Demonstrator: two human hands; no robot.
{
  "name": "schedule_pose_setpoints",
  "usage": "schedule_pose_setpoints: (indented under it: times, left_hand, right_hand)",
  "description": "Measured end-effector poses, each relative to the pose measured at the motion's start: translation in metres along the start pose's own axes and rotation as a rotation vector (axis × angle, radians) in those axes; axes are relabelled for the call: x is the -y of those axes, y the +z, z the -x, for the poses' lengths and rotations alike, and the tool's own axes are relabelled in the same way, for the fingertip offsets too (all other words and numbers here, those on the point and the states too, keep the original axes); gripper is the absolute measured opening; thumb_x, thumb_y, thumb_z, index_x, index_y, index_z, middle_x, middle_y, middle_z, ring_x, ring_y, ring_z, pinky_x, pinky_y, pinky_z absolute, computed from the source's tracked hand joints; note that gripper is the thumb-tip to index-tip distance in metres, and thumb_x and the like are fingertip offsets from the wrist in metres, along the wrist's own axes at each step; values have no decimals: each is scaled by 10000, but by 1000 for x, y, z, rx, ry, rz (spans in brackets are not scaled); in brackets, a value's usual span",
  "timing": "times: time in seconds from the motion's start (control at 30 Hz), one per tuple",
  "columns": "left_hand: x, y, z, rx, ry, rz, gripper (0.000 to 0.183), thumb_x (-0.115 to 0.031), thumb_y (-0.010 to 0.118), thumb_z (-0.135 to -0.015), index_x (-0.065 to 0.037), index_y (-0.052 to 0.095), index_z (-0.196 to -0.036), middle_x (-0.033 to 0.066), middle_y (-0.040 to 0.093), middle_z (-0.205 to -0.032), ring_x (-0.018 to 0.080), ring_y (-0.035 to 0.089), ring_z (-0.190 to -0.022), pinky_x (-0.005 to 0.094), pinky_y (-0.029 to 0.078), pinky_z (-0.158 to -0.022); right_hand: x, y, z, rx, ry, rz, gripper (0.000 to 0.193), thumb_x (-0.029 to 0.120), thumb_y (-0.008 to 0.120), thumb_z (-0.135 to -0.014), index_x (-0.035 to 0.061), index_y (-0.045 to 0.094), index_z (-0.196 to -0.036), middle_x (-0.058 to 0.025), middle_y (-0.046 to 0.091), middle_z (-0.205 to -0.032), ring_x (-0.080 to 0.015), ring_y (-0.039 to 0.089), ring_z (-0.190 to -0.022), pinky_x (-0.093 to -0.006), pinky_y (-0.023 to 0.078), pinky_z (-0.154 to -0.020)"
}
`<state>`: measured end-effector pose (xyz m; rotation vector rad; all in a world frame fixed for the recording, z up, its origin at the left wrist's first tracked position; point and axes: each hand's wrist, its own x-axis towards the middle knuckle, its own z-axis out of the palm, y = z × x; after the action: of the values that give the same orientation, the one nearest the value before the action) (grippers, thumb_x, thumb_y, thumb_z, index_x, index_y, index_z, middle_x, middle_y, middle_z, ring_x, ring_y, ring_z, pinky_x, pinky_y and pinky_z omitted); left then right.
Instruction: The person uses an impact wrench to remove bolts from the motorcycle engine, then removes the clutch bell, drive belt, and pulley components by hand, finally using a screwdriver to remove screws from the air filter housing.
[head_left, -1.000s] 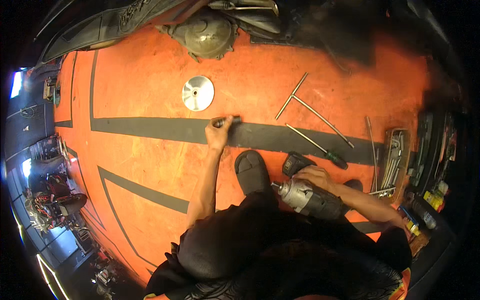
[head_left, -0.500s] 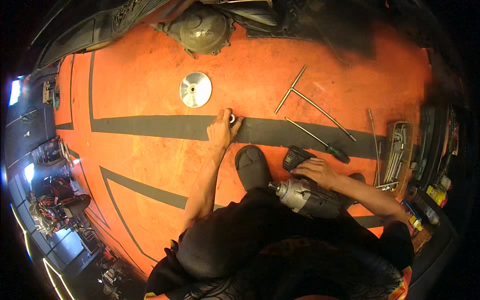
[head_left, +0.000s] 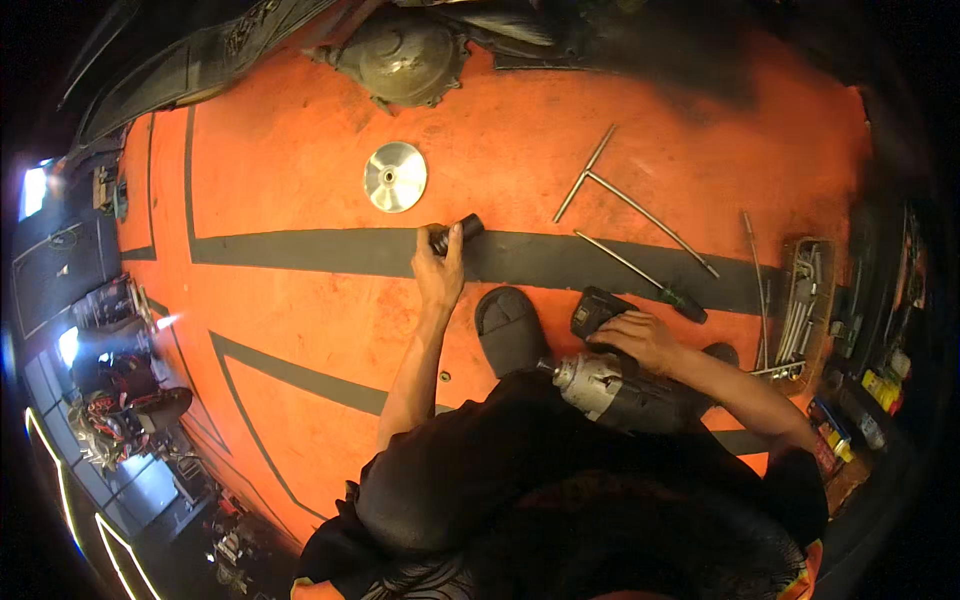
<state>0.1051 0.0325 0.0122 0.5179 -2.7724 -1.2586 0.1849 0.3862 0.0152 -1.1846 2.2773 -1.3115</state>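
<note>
My left hand is closed around a short black cylindrical socket, above the dark stripe on the orange floor. Just beyond it lies a shiny round metal disc with a small hole in its middle. My right hand grips a cordless impact wrench by its handle, near the black battery. The wrench lies across my lap with its nose toward the left. A small nut-like ring sits on the floor beside my left forearm.
A T-handle wrench and a green-handled screwdriver lie ahead on the right. A tray of wrenches stands at far right, with a thin rod beside it. At the back rests a large metal housing.
My left hand has turned, so the socket now shows its side and points right instead of end-on. The small ring on the floor has come into sight. My right hand stays on the wrench.
</note>
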Motion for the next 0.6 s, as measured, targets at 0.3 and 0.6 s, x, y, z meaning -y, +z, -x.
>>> schedule_pose_setpoints:
  times: [0.3,0.6]
  left_hand:
    - [32,-30,29,168,133,-431,346,-344,785,-834,-66,666,-1003,119,633,-915,316,655,-803,420,528,-675]
    - [74,-34,164,-12,-264,-219,651,-136,707,-799,10,434,-1372,247,532,-1261,401,564,-1129,483,478,-952]
  right_hand:
    - [-24,10,17,112,123,-18,318,50,655,-820,93,702,-1132,-101,719,-1065,-297,683,-1000,-446,526,-933]
    - [-30,-6,17,206,133,-59,285,8,644,-837,85,692,-1107,-122,694,-1049,-303,671,-1050,-530,395,-1144]
